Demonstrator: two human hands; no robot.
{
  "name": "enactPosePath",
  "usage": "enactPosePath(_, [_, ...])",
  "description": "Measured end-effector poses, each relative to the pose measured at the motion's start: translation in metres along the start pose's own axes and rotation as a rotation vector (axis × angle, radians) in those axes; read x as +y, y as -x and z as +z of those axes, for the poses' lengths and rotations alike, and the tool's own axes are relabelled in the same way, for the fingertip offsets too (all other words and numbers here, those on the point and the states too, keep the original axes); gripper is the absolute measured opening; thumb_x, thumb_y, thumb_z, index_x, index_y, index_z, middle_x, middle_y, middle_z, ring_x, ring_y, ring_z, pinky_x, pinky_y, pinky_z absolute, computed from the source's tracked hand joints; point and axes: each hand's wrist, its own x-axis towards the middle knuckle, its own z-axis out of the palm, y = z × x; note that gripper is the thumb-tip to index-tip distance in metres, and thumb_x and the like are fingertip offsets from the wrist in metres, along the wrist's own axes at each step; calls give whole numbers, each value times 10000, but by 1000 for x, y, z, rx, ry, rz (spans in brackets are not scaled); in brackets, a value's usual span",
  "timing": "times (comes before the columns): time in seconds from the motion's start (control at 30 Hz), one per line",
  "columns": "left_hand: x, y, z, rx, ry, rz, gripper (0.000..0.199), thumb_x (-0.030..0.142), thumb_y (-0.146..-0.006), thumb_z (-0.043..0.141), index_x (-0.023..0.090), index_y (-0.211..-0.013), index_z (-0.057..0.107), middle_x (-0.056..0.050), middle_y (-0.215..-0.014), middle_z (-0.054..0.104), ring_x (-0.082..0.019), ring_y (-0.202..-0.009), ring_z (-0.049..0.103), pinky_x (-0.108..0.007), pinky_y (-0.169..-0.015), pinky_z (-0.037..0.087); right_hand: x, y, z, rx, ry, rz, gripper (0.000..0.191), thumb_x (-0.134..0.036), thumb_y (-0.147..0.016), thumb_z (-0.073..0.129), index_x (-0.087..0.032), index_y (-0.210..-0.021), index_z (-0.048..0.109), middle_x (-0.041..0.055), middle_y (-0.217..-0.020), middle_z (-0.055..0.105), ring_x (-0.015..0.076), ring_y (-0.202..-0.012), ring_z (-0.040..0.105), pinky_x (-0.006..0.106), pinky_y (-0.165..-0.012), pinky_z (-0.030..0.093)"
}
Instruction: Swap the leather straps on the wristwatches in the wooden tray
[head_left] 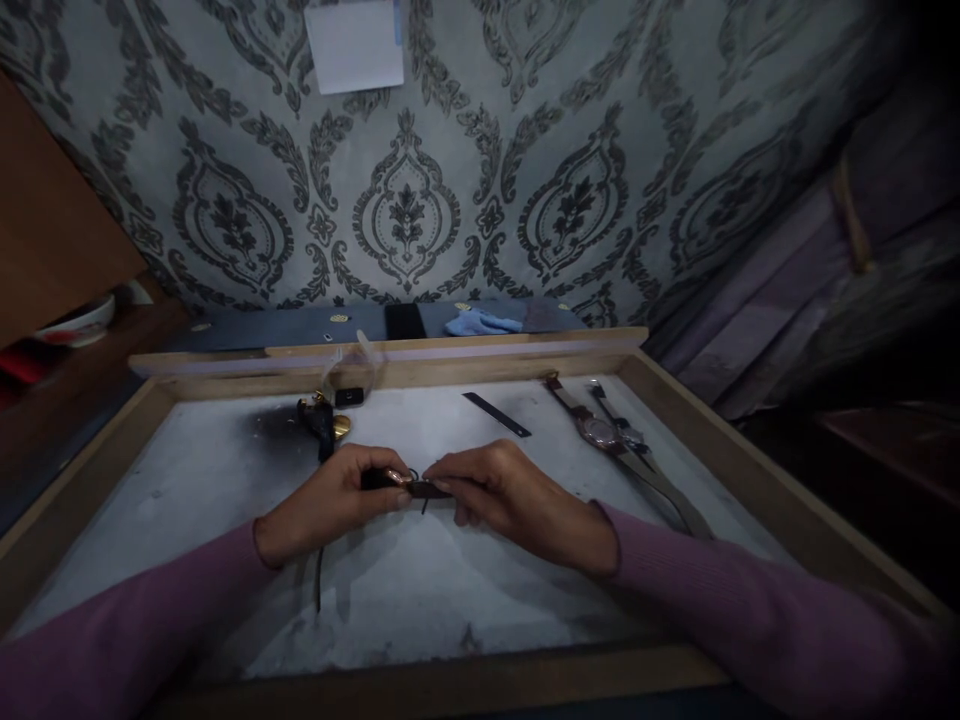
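Note:
A wristwatch with a dark strap (430, 490) is held between my two hands, above the white board (405, 600). My left hand (337, 500) pinches the end with a rose-gold coloured metal part; my fingers cover most of it. My right hand (517, 500) grips the strap on the other side with thumb and fingertips, and a thin dark loop shows between the hands. Just beyond my left hand lies a black-strapped watch with a gold face (341, 427). Behind that one stands a watch with a clear strap (349, 397).
A dark flat strip (496, 414) lies beyond my right hand. Two watches lie to the right, one with a long brown strap (600, 432). A raised wooden rim (705, 430) surrounds the board. Behind it are a dark phone-like slab (405, 321) and a blue cloth (480, 322).

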Motion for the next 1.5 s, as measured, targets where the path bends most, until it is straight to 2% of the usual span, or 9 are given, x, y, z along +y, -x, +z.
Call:
enactPosePath(0.27, [-4, 1, 0, 8, -25, 38, 143, 295, -774, 644, 153, -787, 657, 11, -704, 605, -116, -632, 469, -227, -584, 351, 0, 2, -2, -3, 130, -94, 269, -103, -918, 447, -101, -849, 707, 20, -606, 639, 94, -540, 594, 199, -538, 431])
enactPosePath(0.6, [0, 1, 1, 13, -10, 24, 105, 252, -770, 635, 152, -777, 668, 32, -664, 572, -97, -588, 424, -224, -570, 330, 1, 2, -1, 13, 115, -126, 284, -123, -932, 441, -101, -817, 700, 21, -594, 641, 97, -536, 605, 204, -535, 439])
enactPosePath(0.97, [-2, 1, 1, 11, 9, 27, 120, 256, -756, 649, 137, -766, 661, 34, -651, 556, -92, -578, 404, -221, -564, 315, 0, -1, -2, 4, 82, -57, 257, -102, -912, 473, -92, -825, 714, 12, -561, 630, 83, -504, 595, 176, -513, 425])
enactPosePath(1.5, [0, 0, 2, 11, -18, -13, 140, 279, -745, 644, 142, -765, 657, 44, -611, 518, -85, -532, 367, -213, -511, 277, 3, 0, -1, 9, 69, -55, 261, -126, -917, 468, -85, -888, 724, 12, -552, 619, 80, -492, 578, 186, -518, 419])
